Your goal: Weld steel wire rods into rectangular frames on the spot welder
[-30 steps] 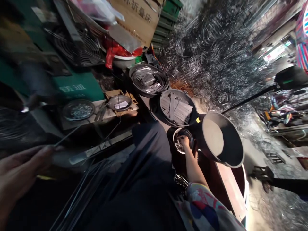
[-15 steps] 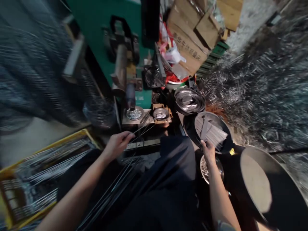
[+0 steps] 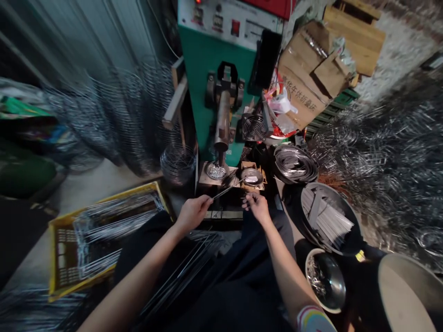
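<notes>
Centre of frame, below green machine [image 3: 207, 60]: left hand [image 3: 193, 213] clamped on wire rod [image 3: 226, 189], tip angled up-right towards small metal dish [image 3: 252, 177]. Right hand [image 3: 256, 207] just below that dish, fingertips pinched together, contents indiscernible. Half a second earlier beside bowl of small parts [image 3: 337, 288], now lower right, well apart.

left hand [image 3: 194, 213] pinches thin rod [image 3: 226, 189] | right hand [image 3: 256, 207] near dish [image 3: 252, 177]
</notes>
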Motion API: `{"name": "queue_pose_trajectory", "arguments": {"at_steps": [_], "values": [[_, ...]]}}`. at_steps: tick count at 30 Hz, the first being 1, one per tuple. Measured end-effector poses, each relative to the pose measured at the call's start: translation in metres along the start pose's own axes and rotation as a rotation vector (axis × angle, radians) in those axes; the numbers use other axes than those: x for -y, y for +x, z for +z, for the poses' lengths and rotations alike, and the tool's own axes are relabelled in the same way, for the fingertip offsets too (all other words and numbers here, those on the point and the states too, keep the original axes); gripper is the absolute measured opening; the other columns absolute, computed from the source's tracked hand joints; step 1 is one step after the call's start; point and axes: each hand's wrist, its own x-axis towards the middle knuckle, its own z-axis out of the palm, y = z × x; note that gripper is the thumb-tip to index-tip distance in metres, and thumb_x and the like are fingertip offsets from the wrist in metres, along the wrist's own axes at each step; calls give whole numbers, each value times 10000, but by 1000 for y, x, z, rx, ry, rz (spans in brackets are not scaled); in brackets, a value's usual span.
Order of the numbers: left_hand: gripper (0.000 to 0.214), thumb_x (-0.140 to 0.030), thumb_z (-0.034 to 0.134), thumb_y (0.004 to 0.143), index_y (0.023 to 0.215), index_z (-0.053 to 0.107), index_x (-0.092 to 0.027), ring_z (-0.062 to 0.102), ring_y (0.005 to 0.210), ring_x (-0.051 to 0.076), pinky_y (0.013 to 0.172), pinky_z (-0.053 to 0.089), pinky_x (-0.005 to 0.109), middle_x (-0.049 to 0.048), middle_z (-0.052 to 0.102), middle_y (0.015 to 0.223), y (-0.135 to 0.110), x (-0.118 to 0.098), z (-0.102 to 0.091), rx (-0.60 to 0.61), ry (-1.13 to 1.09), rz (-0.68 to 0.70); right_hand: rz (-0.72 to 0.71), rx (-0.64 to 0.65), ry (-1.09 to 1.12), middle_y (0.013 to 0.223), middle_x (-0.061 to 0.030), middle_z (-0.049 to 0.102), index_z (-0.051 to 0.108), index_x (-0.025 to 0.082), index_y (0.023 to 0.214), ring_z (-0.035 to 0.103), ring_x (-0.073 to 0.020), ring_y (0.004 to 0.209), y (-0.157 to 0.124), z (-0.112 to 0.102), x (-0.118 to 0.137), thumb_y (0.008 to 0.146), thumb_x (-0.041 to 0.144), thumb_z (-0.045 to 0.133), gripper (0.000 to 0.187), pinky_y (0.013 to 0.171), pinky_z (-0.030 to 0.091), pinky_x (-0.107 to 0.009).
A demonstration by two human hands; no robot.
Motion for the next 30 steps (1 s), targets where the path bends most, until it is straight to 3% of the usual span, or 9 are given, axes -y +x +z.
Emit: {"name": "queue_pose_trajectory", "arguments": {"at_steps": [5,11,20,30], "values": [[353,-420,426,968,807,630,-181,589,618,155,618,408,233,23,639,678,-22,0,-3,-120,-258,-15,114,59,251,783,-87,752,681,137,856,737,-183,636,9,48,5,629,483,839,443,564,585,-245],[319,-404,463,950,861,670,-178,623,632,161,638,447,234,30,689,720,-33,1,3,-224,-343,-83,155,17,305,661,-46,710,618,150,747,660,-125,498,8,81,18,665,513,812,419,427,506,-176],[324,-419,481,932,854,685,-180,624,623,168,632,461,240,30,690,697,-35,9,5,-312,-388,-177,145,10,430,635,-4,668,593,171,760,579,-85,480,9,108,26,687,429,813,346,411,453,-157],[304,-394,480,937,857,680,-179,643,666,178,645,463,245,42,703,737,-33,9,-3,-331,-444,-171,119,57,413,613,5,658,612,170,742,545,-74,447,18,114,34,646,460,840,381,393,448,-157]]}}
